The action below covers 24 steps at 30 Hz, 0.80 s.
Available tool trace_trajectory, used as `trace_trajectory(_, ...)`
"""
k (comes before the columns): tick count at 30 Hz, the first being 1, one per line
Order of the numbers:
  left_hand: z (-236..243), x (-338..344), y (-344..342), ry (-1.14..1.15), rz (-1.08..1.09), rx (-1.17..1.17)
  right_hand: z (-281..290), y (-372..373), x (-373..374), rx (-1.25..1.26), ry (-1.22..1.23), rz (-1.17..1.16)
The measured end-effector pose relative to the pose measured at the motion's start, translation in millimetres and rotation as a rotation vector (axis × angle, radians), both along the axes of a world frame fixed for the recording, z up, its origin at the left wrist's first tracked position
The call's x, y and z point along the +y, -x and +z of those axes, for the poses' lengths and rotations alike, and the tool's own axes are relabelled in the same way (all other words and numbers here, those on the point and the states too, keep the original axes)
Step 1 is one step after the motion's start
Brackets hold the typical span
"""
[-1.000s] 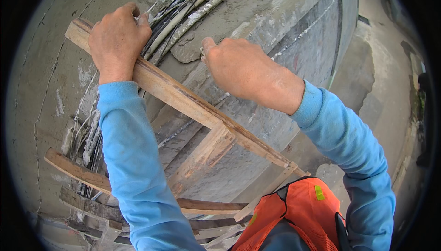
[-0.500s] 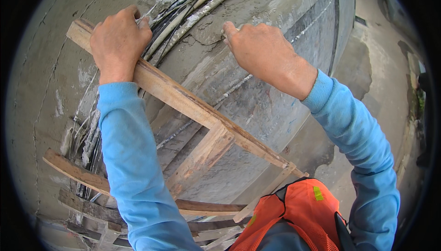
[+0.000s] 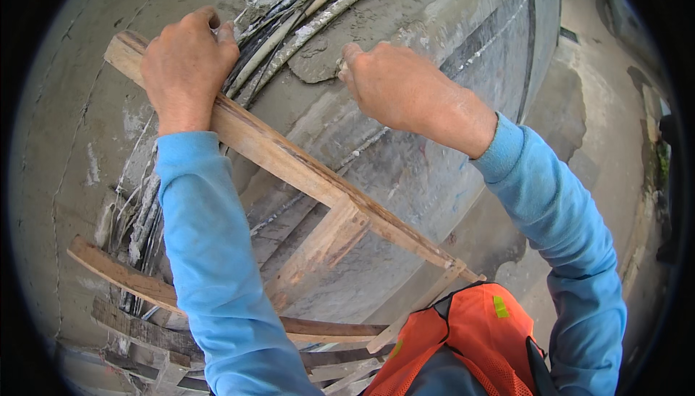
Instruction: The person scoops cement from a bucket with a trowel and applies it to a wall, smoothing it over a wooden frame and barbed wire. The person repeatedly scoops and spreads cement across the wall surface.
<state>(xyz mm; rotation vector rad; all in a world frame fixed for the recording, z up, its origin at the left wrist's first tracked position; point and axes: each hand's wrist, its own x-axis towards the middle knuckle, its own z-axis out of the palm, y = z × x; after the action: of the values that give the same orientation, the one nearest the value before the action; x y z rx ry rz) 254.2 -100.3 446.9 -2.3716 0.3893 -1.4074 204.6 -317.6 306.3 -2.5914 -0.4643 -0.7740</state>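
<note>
My right hand (image 3: 402, 88) is closed around the handle of a trowel, mostly hidden by the fingers. Its grey, mortar-coated blade (image 3: 316, 66) lies against the wet cement wall (image 3: 405, 16), just right of the cable bundle. At the upper left, my left hand (image 3: 187, 66) is curled, thumb and forefinger close together beside the cables (image 3: 289, 38). A thin pale strand shows near those fingertips; whatever they grip is hidden. Beneath the left wrist passes a long wooden beam (image 3: 279, 157) that slants down to the right.
A wooden crosspiece (image 3: 318, 251) branches from the beam. Curved-looking planks (image 3: 123, 273) lie lower left, near loose wires (image 3: 141, 229). Thin wire (image 3: 85, 106) runs along the plastered surface at left. Wet-patched paving (image 3: 550, 142) lies far below on the right. My orange vest (image 3: 463, 331) shows at the bottom.
My right hand has moved a little left and down with the trowel, and more of the blade's outline shows. My left hand stays nearly in place.
</note>
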Motion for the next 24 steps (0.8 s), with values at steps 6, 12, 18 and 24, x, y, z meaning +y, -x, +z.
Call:
trace_trajectory(6, -0.3, -0.8, 2.5, -0.018, -0.003, 0.007, -1.9, 28.5, 40.7, -0.049, 0.005, 0.122)
trace_trajectory(12, -0.6, -0.3, 5.2, -0.058, 0.013, 0.007, -9.6, 29.7, 25.6, -0.2, 0.134, -0.007)
trace_trajectory(18, 0.1, -0.6, 5.3, -0.051, 0.013, 0.013, 0.9, -5.8, -21.9, -0.116, 0.137, -0.213)
trace_trajectory(24, -0.6, -1.5, 5.8, -0.044, -0.006, 0.006, 0.4, -31.2, -45.3, -0.196, 0.117, -0.249)
